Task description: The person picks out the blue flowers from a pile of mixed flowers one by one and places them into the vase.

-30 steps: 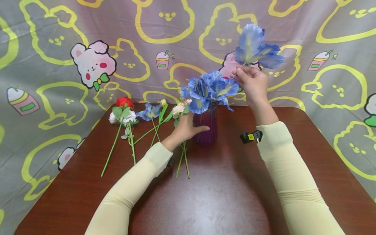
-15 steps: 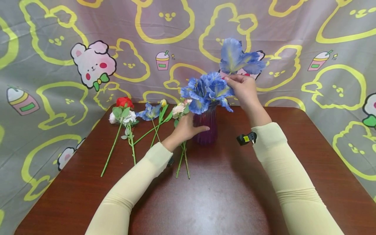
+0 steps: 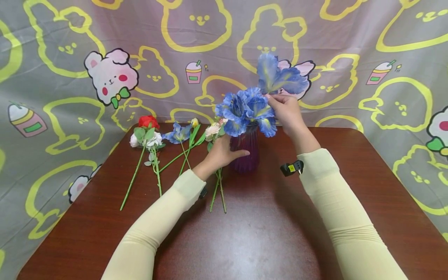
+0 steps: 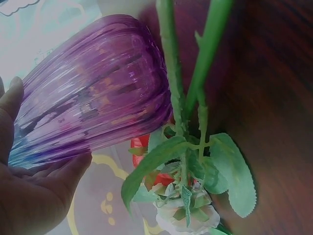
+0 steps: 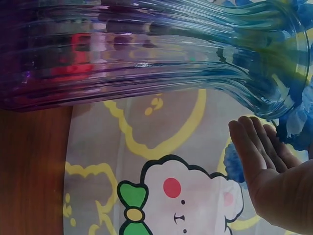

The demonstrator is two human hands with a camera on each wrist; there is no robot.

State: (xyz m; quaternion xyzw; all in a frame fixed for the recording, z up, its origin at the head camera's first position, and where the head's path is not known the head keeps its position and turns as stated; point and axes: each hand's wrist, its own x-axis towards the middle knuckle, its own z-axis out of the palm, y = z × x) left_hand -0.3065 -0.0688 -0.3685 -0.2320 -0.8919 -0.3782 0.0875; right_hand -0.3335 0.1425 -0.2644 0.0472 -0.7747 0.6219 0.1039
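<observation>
A ribbed glass vase [image 3: 245,155], purple below and bluish near its mouth, stands on the table with blue irises [image 3: 241,111] in it. My left hand [image 3: 221,153] holds the vase from its left side, thumb across the front. The left wrist view shows the thumb and fingers of that left hand [image 4: 41,188] spread round the glass [image 4: 102,88]. Just right of the mouth, my right hand [image 3: 287,112] pinches another blue iris [image 3: 280,77] right below its petals. In the right wrist view the right hand [image 5: 274,171] is beside the vase rim [image 5: 298,73]; its pinched stem is hidden there.
Left of the vase lie a red rose [image 3: 148,122], white roses [image 3: 154,140], a blue iris [image 3: 178,133], a yellow tulip [image 3: 194,123] and pale pink roses [image 3: 212,131]. A printed cloth [image 3: 217,39] hangs behind the brown table [image 3: 245,233].
My right hand has moved left and down with the iris, bringing it close over the vase mouth. The irises in the vase have shifted slightly. My left hand has stayed on the vase.
</observation>
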